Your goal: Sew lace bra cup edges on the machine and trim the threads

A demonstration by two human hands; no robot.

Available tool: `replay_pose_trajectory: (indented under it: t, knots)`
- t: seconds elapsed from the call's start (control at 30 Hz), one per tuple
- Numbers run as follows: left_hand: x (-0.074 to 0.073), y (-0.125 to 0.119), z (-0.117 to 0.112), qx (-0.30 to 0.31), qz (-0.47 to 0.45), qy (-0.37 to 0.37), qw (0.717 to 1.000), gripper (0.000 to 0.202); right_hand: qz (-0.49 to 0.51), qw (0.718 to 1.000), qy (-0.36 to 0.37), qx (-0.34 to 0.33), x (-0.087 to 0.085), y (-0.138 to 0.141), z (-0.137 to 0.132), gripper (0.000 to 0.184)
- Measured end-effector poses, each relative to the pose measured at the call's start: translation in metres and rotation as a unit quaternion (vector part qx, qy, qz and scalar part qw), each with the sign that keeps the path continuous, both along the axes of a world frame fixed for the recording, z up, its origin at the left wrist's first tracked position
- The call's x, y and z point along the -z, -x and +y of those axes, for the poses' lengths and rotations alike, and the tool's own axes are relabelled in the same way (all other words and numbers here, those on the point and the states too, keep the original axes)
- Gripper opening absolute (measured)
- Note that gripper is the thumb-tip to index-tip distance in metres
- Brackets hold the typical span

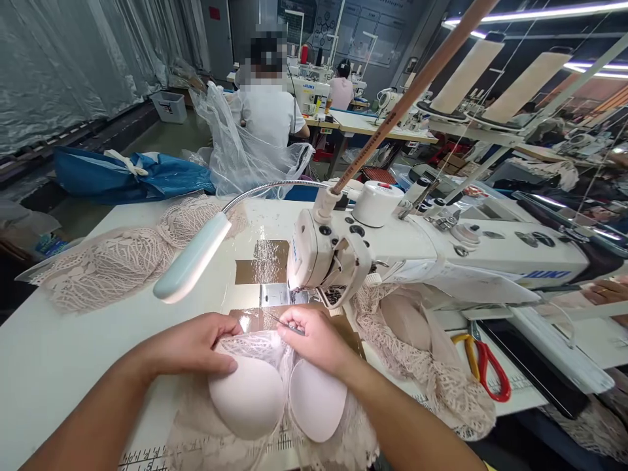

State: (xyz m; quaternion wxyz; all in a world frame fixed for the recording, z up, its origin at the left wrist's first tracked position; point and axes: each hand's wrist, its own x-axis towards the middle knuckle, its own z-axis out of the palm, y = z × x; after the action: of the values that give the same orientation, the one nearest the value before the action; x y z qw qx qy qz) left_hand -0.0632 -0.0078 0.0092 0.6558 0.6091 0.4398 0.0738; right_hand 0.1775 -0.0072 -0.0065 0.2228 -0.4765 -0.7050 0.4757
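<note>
A lace bra [250, 399] with smooth pale cups lies in front of the sewing machine [324, 261], cups facing up. My left hand [196, 347] is closed on its upper left edge, thumb over the top of the cup. Between the fingers of my right hand [318, 340] is a slim pointed metal tool [293, 327], its tip aimed left toward the needle plate [273, 294]. That hand rests at the middle of the bra, between the cups. Whether it also grips the fabric I cannot tell. Both hands are just in front of the machine's needle area.
More lace pieces lie at the left [115, 261] and right [417, 327]. A lamp [193, 258] on a bent neck hangs over the table. Red-and-yellow-handled scissors [490, 373] lie beside a dark phone-like slab [532, 366]. A person [269, 111] sits ahead, back turned.
</note>
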Motion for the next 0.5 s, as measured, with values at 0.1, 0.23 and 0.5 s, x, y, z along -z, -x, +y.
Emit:
replay_pose_trajectory:
  t: [0.1,0.23,0.5]
  knots:
    - [-0.005,0.014,0.001,-0.018,0.028,-0.007,0.999,0.024,0.003,0.997,0.033,-0.077,-0.001,-0.005,0.001,0.01]
    - [-0.01,0.007,0.0,-0.059,-0.014,-0.024,0.998,0.02,0.052,0.997,0.015,-0.057,-0.003,-0.001,0.004,0.022]
    - [-0.002,-0.022,-0.008,-0.089,-0.012,-0.094,0.991,0.019,0.059,0.998,0.015,-0.028,0.0,0.013,0.005,0.012]
